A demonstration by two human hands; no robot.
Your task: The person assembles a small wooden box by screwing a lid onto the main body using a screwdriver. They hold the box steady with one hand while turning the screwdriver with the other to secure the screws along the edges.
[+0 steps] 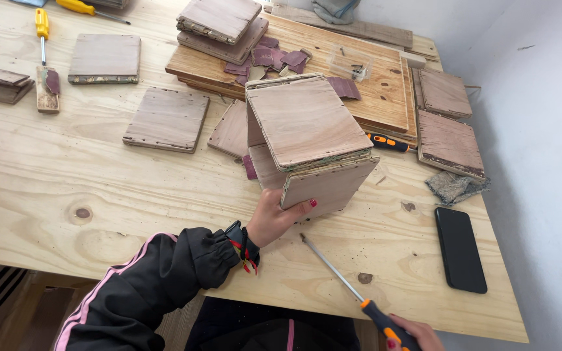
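The left hand (pixel 274 218) gripped the near corner of a wooden box (pixel 307 143) standing on the plywood table (pixel 66 188), while the right hand (pixel 414 335), closed, held a screwdriver (pixel 349 289) just beside it.

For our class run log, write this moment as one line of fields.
left hand: grips wooden box | right hand: holds screwdriver, tip near box | table: wood squares, phone

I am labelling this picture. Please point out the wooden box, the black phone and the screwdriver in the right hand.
wooden box (pixel 307 120): head view, on its top panel.
black phone (pixel 460 250): head view, middle of its dark screen.
screwdriver (pixel 333 268): head view, on the metal shaft, above the orange and black handle.
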